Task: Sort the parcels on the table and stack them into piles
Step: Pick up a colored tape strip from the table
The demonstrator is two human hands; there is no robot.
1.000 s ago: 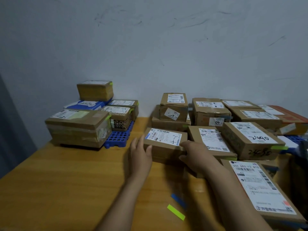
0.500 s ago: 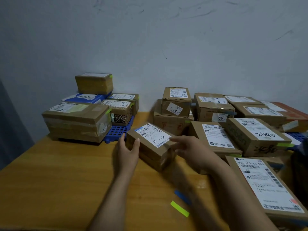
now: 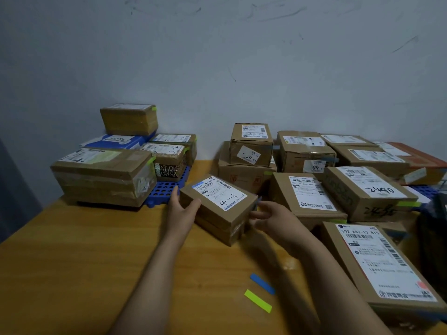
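Your left hand (image 3: 181, 211) has the left end of the 4-3 parcel (image 3: 217, 198): the thumb is bent over its top edge and the fingers run up its far-left side, so that hand grips it. Your right hand (image 3: 275, 220) is at the parcel's right end with the fingers loosely bent toward the corner, but blur there means you cannot tell whether they clasp the cardboard or only meet it. The parcel is in the middle of the table (image 3: 72, 262), turned askew with its white label up. Its top is tilted, and whether its near corner rests on the wood cannot be told. Just to its left is the blue pallet (image 3: 164, 189), which carries a pile led by the big taped parcel (image 3: 101, 177), with smaller boxes behind it against the wall (image 3: 217, 56). To its right and beyond it the other parcels crowd together, some stacked two high. The long parcel labelled 502 602 12 815 (image 3: 382, 264) lies nearest you on the right. On the bare wood between your forearms lie a blue strip (image 3: 262, 284) and a yellow-green strip (image 3: 257, 303), close together.
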